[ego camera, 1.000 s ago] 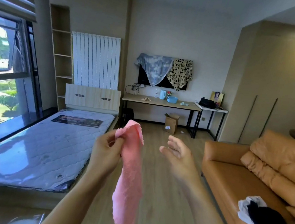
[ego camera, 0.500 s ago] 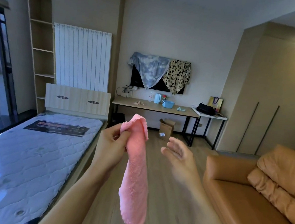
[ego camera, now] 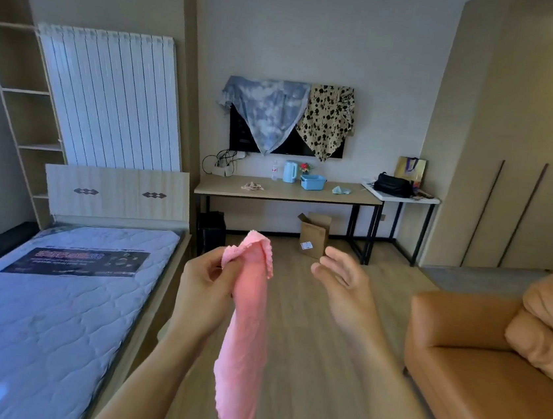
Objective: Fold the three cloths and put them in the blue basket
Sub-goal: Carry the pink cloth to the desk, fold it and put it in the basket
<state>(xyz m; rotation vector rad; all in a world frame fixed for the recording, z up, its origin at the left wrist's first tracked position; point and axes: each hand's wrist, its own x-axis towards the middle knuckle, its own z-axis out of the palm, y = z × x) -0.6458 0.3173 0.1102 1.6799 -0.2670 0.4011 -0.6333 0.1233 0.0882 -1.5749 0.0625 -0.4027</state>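
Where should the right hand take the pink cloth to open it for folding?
Probably the free top corner of the pink cloth, from the right: the left hand pinches the top edge, the rest hangs limp, the open right hand is beside it.

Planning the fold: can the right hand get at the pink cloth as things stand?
Probably yes. The right hand is open beside the cloth, which hangs from the left hand, nothing between them.

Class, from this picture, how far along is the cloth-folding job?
Done: nothing; no cloth shows in the blue basket. In hand: the left hand pinches the pink cloth, hanging unfolded. Left: folding it, the beige cloth and the teal cloth on the desk, then basketing all.
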